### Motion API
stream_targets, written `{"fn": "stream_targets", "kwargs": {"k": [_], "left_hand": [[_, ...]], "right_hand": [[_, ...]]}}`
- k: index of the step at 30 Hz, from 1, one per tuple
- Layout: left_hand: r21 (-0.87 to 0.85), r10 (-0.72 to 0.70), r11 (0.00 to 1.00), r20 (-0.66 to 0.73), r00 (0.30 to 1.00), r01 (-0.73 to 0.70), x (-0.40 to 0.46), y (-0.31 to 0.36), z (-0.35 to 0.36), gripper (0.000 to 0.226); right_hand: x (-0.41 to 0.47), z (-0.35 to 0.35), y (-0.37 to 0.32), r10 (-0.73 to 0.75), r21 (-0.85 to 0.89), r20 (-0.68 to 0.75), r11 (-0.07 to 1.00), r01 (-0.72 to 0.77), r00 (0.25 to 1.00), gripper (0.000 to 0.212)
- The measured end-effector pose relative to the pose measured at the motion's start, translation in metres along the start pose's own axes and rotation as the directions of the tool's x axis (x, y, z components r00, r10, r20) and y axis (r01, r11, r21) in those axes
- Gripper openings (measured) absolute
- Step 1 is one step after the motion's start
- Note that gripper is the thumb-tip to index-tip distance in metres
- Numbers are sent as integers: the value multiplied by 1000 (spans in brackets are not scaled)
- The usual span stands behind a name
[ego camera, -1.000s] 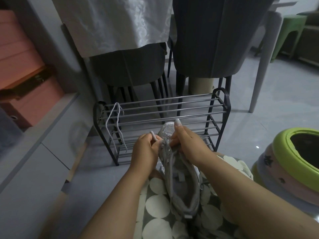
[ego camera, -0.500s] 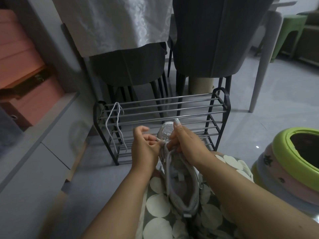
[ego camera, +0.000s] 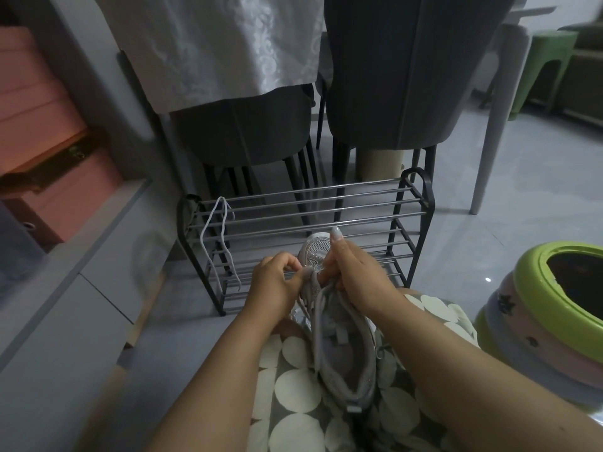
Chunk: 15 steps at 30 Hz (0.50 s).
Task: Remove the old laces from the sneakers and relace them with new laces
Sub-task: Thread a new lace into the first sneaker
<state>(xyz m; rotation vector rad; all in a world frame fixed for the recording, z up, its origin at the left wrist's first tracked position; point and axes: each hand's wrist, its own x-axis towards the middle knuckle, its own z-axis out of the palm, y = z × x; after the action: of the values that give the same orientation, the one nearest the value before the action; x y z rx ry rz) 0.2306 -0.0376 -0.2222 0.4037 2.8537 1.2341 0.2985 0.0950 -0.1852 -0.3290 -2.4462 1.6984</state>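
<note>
**Left hand back at the eyelets, sneaker on the lap**

Head view: half a second ago the left hand (ego camera: pixel 275 282) was lifted a little away from the shoe; now it has come back down beside the toe end, fingers curled, and it pinches the grey lace (ego camera: pixel 318 300) where it leaves the front eyelets. The sneaker (ego camera: pixel 342 347) has hardly shifted. It lies on the person's lap, on the grey cloth with pale dots (ego camera: pixel 293 393), toe pointing away toward the rack, heel toward the body, opening facing up. The right hand (ego camera: pixel 354 277) grips the toe end from the right side, fingers curled round the upper and lace, one finger with a long nail standing up above the toe cap. The two hands are just beside each other, with the lace between them.

A second, white lace (ego camera: pixel 217 236) hangs over the top rails at the left end of the metal shoe rack (ego camera: pixel 417 203), its ends trailing down past the lower shelves. The rack stands on the grey floor in front of two dark chairs (ego camera: pixel 408 76). A stack of round stools with a green one on top (ego camera: pixel 535 321) stands at the right edge.
</note>
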Motion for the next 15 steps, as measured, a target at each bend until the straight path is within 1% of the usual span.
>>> {"fn": "stream_targets", "kwargs": {"k": [3,5,8,10,13,15], "left_hand": [[-56,49,997,77,996,-44,0,5,-6,19],[-7,99,995,88,991,-99,0,9,-8,17],[84,162,982,83,983,-168,-1,14,-10,12],[97,150,983,65,987,-156,-1,16,-9,11],[61,81,995,13,997,-82,0,17,-11,15],[50,60,997,35,998,-62,1,20,-12,17]], "right_hand": [[-2,0,-1,-37,-49,-5,998,37,999,65],[-2,0,-1,-77,-64,-6,995,76,997,69],[-1,-1,1,-67,-50,-3,997,66,998,70],[1,-2,3,-53,-46,-11,998,53,999,71],[2,-6,6,-90,-120,-45,989,84,995,78],[3,-8,8,-106,-158,-43,983,98,993,83]]}}
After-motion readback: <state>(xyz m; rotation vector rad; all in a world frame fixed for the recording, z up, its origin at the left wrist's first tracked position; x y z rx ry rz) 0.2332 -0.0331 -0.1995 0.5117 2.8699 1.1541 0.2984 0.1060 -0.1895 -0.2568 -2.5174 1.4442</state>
